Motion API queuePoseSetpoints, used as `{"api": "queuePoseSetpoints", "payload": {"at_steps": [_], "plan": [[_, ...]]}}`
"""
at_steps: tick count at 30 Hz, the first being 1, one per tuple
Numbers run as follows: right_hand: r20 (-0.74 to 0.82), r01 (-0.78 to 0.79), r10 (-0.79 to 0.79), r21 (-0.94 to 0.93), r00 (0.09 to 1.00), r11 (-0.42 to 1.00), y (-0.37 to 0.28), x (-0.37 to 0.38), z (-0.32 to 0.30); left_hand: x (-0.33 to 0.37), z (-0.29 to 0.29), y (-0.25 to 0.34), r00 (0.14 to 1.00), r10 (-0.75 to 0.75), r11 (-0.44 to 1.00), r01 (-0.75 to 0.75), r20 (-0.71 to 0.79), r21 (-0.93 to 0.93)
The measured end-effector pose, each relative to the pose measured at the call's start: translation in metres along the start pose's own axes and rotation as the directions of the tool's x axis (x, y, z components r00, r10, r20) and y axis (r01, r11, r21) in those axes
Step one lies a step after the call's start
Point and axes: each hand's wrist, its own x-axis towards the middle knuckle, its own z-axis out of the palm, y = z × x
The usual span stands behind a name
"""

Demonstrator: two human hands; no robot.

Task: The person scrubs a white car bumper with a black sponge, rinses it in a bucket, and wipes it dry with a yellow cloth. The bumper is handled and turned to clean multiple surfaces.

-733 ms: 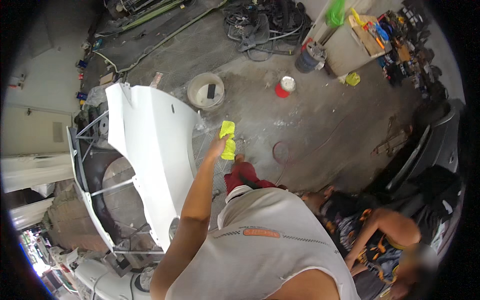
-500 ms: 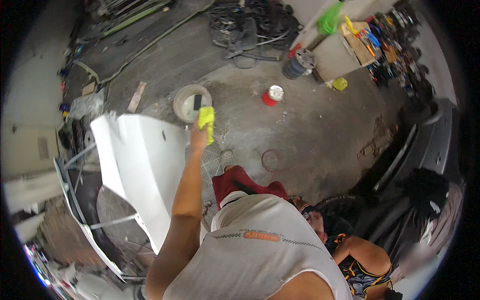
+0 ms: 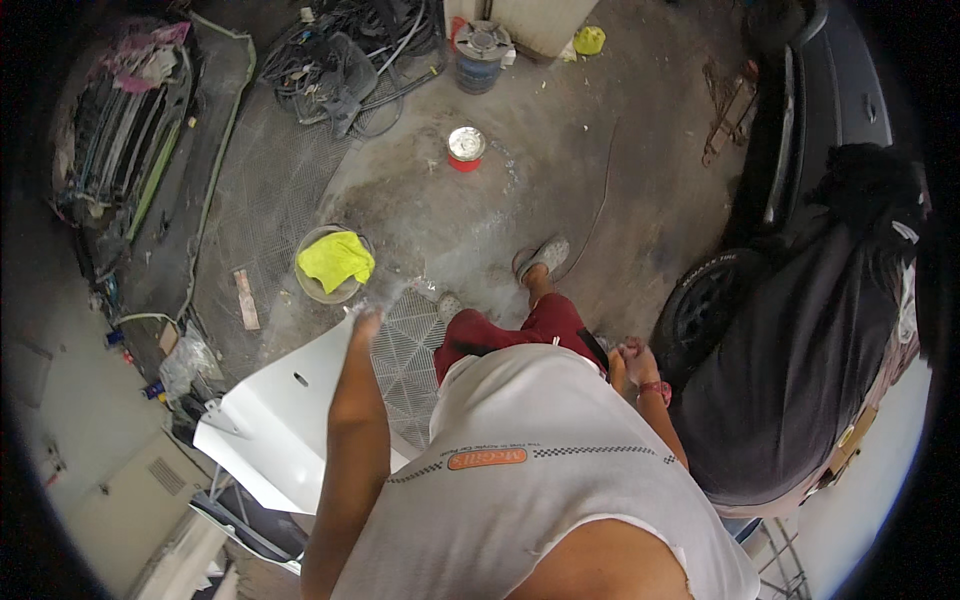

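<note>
My left arm reaches forward on the left, and my left hand (image 3: 368,325) is beside the top corner of a white car fender (image 3: 275,405). Its fingers are blurred, so their pose does not show. Beyond it, a bright yellow cloth (image 3: 337,262) lies spread over a round, pale bucket (image 3: 314,292) on the floor, hiding most of its inside. My right hand (image 3: 636,360), below a red wristband, hangs low beside my dark red shorts. Its fingers are partly hidden and too blurred to show whether they hold anything.
A red-and-silver can (image 3: 466,146) stands on the floor ahead, with a blue cylinder (image 3: 480,60) behind it. Tangled black hoses and parts (image 3: 340,65) lie at the back. On the right are a tire (image 3: 708,305) and a dark cover (image 3: 790,370). A metal grating (image 3: 405,340) lies near my feet.
The yellow cloth has left my left hand and now lies over the bucket. My left hand has drawn back toward the fender. The view has shifted; the person at right no longer shows.
</note>
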Motion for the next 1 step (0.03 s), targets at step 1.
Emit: {"api": "queuePoseSetpoints", "payload": {"at_steps": [1], "plan": [[0.012,0.067,-0.067,0.052,0.998,0.996,0.0122,0.0107,0.0025,0.0025,0.0220,-0.0112,0.999,-0.001,0.994,-0.003,0.043,0.105]]}}
